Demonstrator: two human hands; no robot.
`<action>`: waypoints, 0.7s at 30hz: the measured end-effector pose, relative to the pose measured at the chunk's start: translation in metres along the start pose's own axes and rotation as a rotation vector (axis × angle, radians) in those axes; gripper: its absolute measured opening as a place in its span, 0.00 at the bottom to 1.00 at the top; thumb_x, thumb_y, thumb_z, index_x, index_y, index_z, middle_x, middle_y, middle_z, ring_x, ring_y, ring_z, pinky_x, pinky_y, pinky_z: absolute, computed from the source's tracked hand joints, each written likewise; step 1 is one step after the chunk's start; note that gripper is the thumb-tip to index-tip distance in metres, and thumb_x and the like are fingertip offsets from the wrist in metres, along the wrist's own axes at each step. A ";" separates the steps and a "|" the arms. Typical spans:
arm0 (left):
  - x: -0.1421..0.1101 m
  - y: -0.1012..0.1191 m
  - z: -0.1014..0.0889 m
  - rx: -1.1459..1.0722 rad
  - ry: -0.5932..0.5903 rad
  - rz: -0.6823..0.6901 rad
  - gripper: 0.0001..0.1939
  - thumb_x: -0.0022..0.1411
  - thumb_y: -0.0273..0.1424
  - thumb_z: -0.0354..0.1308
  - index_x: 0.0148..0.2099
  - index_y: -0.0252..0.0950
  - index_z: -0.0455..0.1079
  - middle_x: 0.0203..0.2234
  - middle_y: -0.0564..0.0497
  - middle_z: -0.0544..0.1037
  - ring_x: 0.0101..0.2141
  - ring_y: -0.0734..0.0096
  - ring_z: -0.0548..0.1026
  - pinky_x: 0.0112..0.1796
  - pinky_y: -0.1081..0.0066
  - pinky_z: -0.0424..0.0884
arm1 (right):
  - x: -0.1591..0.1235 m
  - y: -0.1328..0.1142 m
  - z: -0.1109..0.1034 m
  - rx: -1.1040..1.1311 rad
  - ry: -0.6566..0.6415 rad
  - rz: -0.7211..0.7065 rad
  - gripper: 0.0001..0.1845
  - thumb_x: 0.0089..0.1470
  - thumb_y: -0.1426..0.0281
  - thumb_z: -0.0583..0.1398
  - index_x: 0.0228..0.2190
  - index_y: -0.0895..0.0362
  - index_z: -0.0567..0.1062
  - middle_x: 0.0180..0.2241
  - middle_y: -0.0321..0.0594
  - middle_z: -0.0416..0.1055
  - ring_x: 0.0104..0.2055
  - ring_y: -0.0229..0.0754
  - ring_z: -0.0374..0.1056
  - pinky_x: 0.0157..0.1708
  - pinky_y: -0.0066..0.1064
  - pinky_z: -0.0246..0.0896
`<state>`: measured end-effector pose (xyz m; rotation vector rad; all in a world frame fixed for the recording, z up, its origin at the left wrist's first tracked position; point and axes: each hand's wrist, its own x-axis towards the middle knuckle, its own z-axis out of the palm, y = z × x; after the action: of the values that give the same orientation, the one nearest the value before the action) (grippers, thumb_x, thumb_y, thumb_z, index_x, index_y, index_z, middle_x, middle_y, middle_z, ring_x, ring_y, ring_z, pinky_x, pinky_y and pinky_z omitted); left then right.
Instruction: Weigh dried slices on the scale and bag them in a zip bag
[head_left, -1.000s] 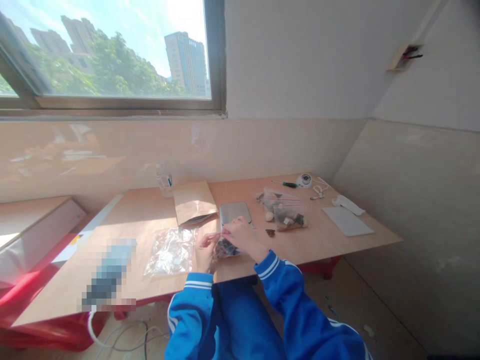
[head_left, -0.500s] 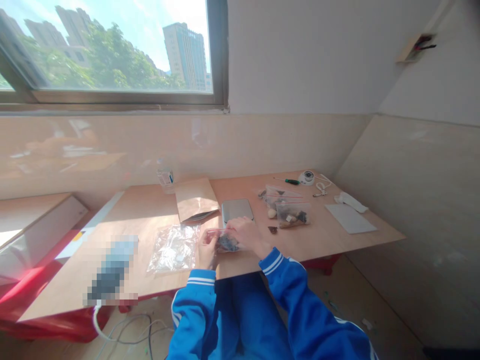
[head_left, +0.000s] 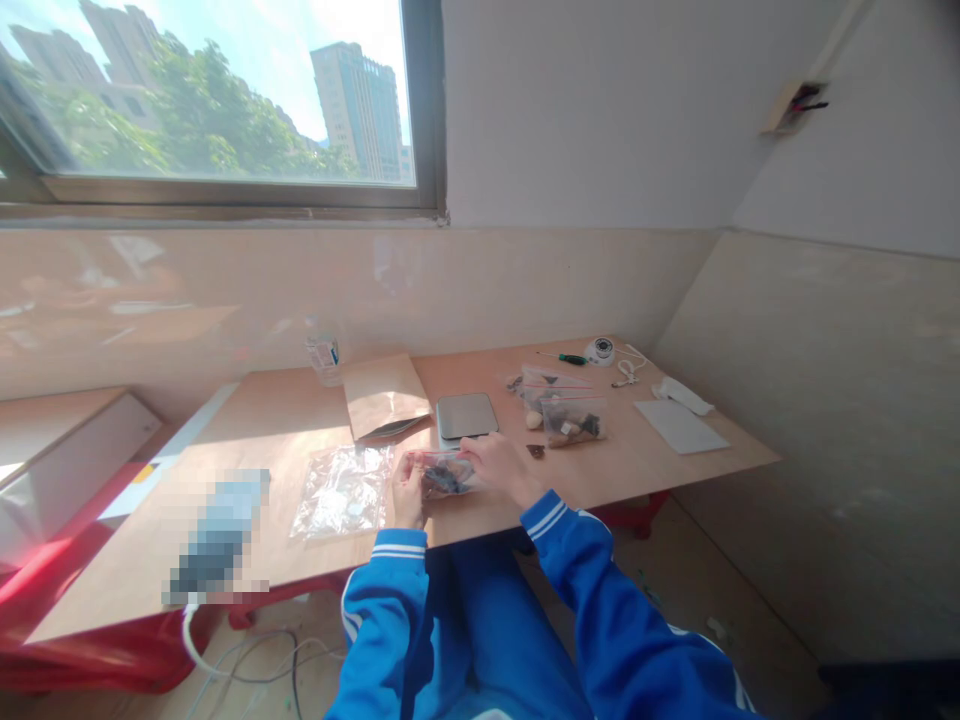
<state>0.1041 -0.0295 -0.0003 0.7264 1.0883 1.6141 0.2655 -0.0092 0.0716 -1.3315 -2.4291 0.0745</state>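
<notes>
Clearly both hands, left hand point(head_left: 409, 487) and right hand point(head_left: 504, 466), pinch the small zip bag point(head_left: 444, 477) just above the counter point(head_left: 645, 470) edge; a loosened pinch could spill its dark pieces.

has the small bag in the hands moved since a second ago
No. The small bag stays just in front of the scale, held between the left hand and right hand.

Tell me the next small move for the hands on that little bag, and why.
Probably run the right hand along the top of the small bag while the left hand steadies it: both hands hold the bag, with dark bits inside, just above the table.
</notes>
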 end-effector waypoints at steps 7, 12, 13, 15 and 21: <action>0.009 -0.003 -0.003 -0.063 0.144 0.063 0.20 0.48 0.46 0.64 0.31 0.33 0.70 0.22 0.52 0.75 0.26 0.73 0.74 0.31 0.74 0.71 | -0.006 0.007 -0.005 0.081 -0.075 0.049 0.15 0.64 0.67 0.51 0.35 0.55 0.78 0.32 0.41 0.77 0.35 0.41 0.70 0.36 0.29 0.54; 0.004 0.004 0.000 -0.138 0.180 -0.032 0.20 0.47 0.46 0.64 0.29 0.33 0.68 0.20 0.53 0.74 0.21 0.74 0.72 0.24 0.74 0.68 | -0.013 0.016 0.004 0.308 -0.026 0.116 0.14 0.62 0.68 0.53 0.34 0.54 0.78 0.34 0.41 0.78 0.36 0.42 0.72 0.37 0.28 0.59; 0.002 0.006 0.000 -0.141 0.187 -0.039 0.21 0.47 0.47 0.64 0.30 0.33 0.68 0.20 0.54 0.74 0.19 0.75 0.71 0.22 0.75 0.66 | -0.015 0.018 0.008 0.387 0.003 0.122 0.14 0.61 0.68 0.53 0.34 0.54 0.79 0.34 0.41 0.78 0.36 0.42 0.72 0.37 0.28 0.60; -0.002 0.010 0.002 -0.134 0.190 -0.071 0.23 0.44 0.49 0.65 0.30 0.33 0.68 0.20 0.54 0.74 0.17 0.76 0.70 0.18 0.75 0.64 | -0.020 0.021 0.015 0.552 0.062 0.157 0.15 0.60 0.70 0.52 0.32 0.55 0.79 0.33 0.41 0.78 0.36 0.42 0.73 0.37 0.29 0.62; -0.005 0.020 0.004 -0.165 0.086 -0.095 0.27 0.44 0.51 0.65 0.39 0.36 0.69 0.20 0.56 0.73 0.15 0.80 0.66 0.14 0.80 0.58 | -0.036 0.041 -0.014 0.892 0.251 0.321 0.14 0.57 0.65 0.53 0.30 0.58 0.77 0.24 0.39 0.75 0.29 0.41 0.72 0.33 0.31 0.65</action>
<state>0.1013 -0.0347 0.0195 0.4936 1.0214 1.6438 0.3212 -0.0178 0.0649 -1.1633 -1.6060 0.8934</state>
